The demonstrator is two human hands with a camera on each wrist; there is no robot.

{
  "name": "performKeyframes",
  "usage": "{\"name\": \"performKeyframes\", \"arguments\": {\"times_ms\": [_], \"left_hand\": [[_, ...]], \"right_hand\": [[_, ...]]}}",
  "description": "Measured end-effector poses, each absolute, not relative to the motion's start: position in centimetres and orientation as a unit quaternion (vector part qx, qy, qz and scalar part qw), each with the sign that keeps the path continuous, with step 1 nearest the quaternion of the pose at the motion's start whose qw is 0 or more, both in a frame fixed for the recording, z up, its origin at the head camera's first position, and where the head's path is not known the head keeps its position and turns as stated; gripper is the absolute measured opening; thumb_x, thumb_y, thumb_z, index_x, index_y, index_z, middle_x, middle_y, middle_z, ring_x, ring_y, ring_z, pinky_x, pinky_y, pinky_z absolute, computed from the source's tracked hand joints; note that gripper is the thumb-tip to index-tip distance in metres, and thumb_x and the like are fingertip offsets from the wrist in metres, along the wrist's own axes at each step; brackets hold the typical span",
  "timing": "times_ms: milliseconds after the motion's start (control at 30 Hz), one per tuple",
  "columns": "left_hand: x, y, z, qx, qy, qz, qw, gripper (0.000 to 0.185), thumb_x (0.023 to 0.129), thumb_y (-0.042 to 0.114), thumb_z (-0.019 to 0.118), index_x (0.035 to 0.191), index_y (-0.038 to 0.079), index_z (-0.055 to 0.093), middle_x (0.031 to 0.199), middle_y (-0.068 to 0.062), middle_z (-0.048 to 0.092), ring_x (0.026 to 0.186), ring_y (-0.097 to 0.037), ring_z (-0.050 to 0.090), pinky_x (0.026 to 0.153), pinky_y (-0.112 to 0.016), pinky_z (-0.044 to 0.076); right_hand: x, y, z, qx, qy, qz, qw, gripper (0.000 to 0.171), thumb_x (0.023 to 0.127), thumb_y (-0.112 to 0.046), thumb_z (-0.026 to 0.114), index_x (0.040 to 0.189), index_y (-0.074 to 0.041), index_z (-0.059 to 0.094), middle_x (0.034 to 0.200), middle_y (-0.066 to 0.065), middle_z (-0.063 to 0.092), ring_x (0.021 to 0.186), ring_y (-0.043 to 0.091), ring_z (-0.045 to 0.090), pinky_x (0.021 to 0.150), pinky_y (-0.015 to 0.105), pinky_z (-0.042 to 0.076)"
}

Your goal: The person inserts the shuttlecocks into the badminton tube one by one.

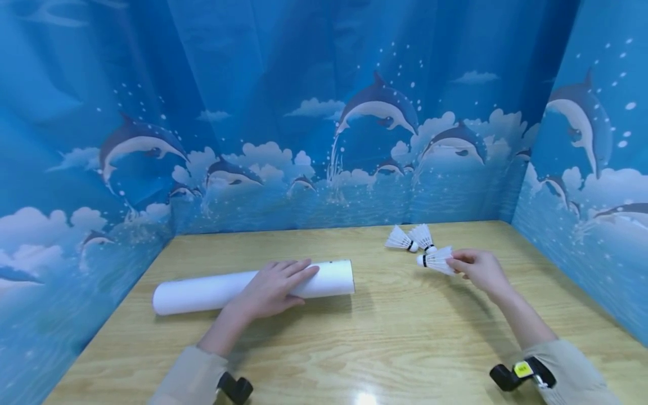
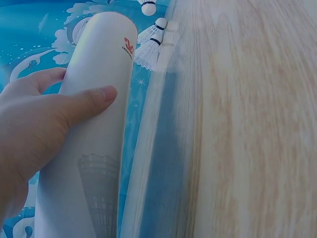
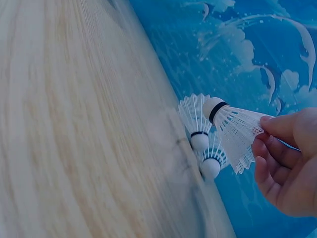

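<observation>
My left hand grips a white shuttlecock tube from above, its thumb on the near side. The left wrist view shows red lettering near one end of the tube and a grey shuttlecock print on its side. At the right, my right hand pinches the feathered skirt of a white shuttlecock between thumb and fingers. That shuttlecock is tilted on its side, its cork pointing left with a black band behind it. Just behind it on the table are a second shuttlecock and a third shuttlecock.
The wood-grain table carries all of these things. Behind it hangs a blue curtain printed with dolphins, which continues along the left and right sides. A black wrist camera is strapped over the right sleeve.
</observation>
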State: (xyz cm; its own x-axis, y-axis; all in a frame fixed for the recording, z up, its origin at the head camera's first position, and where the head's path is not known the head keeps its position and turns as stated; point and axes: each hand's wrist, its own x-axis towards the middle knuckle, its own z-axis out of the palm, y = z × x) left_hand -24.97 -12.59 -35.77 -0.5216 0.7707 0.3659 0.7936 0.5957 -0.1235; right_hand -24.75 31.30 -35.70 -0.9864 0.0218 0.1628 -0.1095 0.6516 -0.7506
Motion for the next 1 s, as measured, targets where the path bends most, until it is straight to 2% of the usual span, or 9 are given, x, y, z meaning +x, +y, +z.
{"name": "performKeyframes", "arguments": {"times_ms": [433,733,1000], "left_hand": [[-25.0,-12.6,-35.7,-0.454,-0.869,-0.031,0.197,0.076,0.075,0.034,0.077,0.141,0.017,0.041,0.138,-0.007,0.046,0.117,-0.025,0.051,0.092,-0.045,0.045],[-24.9,-12.5,-35.6,-0.45,-0.87,-0.032,0.198,0.076,0.075,0.034,0.077,0.14,0.018,0.041,0.138,-0.006,0.046,0.117,-0.025,0.051,0.092,-0.046,0.045],[-24.7,-12.3,-35.5,-0.449,-0.871,-0.03,0.198,0.076,0.074,0.033,0.077,0.14,0.017,0.042,0.138,-0.007,0.046,0.116,-0.026,0.052,0.092,-0.047,0.045]], "right_hand": [[-23.8,27.2,-34.4,0.091,-0.886,0.451,0.055,0.03,0.09,-0.016,0.062,0.106,0.01,0.063,0.083,0.007,0.065,0.072,0.012,0.056,0.062,0.031,0.052],[-23.1,24.3,-34.0,0.125,-0.878,0.46,0.039,0.024,0.088,-0.014,0.064,0.101,0.006,0.066,0.076,0.004,0.061,0.067,0.016,0.053,0.056,0.027,0.048],[-23.0,22.3,-34.1,0.151,-0.866,0.476,0.036,0.021,0.086,-0.011,0.065,0.1,0.005,0.068,0.078,0.005,0.062,0.066,0.018,0.052,0.056,0.026,0.047]]}}
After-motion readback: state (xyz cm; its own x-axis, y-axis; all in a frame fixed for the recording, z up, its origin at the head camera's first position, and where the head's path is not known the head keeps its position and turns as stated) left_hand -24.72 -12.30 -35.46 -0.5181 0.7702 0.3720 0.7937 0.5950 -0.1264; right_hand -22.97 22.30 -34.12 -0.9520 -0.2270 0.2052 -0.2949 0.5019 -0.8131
